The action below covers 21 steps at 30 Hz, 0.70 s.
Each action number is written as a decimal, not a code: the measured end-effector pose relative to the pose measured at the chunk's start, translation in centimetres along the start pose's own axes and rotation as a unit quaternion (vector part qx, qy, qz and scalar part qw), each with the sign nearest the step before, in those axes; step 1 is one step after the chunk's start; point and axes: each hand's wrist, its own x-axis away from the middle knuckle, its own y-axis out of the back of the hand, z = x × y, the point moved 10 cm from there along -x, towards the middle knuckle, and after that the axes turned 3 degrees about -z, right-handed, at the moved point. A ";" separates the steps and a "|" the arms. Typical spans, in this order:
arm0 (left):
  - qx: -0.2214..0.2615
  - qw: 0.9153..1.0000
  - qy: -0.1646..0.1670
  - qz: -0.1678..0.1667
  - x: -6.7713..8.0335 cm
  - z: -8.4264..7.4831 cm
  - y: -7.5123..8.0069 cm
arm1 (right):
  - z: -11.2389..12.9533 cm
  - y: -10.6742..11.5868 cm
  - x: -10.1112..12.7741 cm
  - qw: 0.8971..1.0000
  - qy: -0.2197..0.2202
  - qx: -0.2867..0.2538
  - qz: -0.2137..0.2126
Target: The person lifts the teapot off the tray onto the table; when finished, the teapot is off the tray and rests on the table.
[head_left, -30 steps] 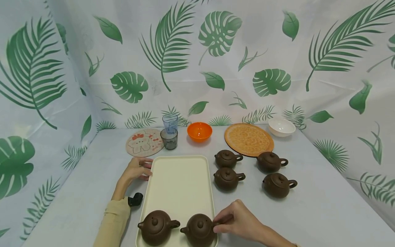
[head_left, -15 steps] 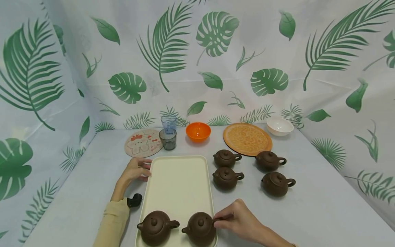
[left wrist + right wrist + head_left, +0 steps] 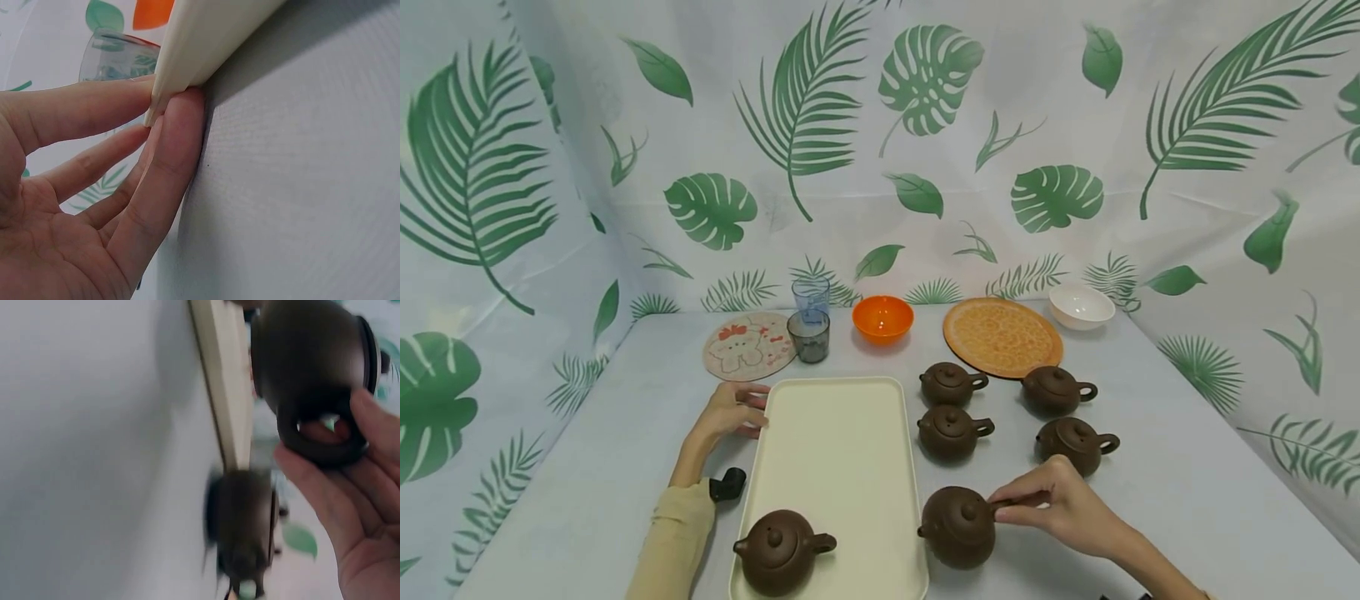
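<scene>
A cream tray [image 3: 842, 450] lies lengthwise before me. At its left edge my left hand [image 3: 730, 412] pinches the rim, with thumb and fingertips on either side of it in the left wrist view. My right hand [image 3: 1056, 508] grips the loop handle of a dark brown teapot [image 3: 958, 529], just right of the tray's near end. In the right wrist view, this teapot [image 3: 306, 353] is raised off the table, fingers curled round its handle. Another brown teapot [image 3: 781, 554] sits in the tray's near left corner, spout pointing left.
Right of the tray stand several more brown teapots, such as one [image 3: 953, 433] by its edge and another [image 3: 1075, 446] further right. Behind are a grey cup [image 3: 809, 337], blue cup [image 3: 812, 296], orange bowl [image 3: 883, 321], white bowl [image 3: 1081, 308] and two round mats, one orange [image 3: 1003, 337].
My right hand has lifted the teapot from the tray's near right corner and carried it rightward, past the tray's edge. The left hand has stayed at the rim.
</scene>
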 end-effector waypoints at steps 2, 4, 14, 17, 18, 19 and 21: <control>-0.004 1.000 0.001 0.001 0.0 0.0 0.0 | -0.5 1.1 0.9 1.000 -0.018 0.003 0.003; -0.004 1.000 0.002 0.000 0.0 0.0 0.0 | -1.1 2.2 1.9 1.000 -0.029 0.009 0.002; -0.008 1.000 -0.001 -0.003 -0.2 0.0 -0.1 | -3.8 8.0 7.2 0.998 -0.053 0.016 -0.036; -0.005 1.000 0.000 0.000 -0.2 0.1 -0.1 | -4.5 9.2 8.5 0.997 -0.061 0.028 -0.044; -0.004 1.000 -0.001 0.001 -0.1 0.0 -0.1 | -4.7 9.5 8.8 0.997 -0.062 0.030 -0.046; -0.001 1.000 -0.001 0.002 -0.1 0.0 -0.1 | -4.8 9.7 9.0 0.996 -0.062 0.034 -0.048; 0.003 1.000 -0.003 0.005 0.0 -0.1 -0.1 | -5.1 9.9 9.4 0.996 -0.066 0.033 -0.048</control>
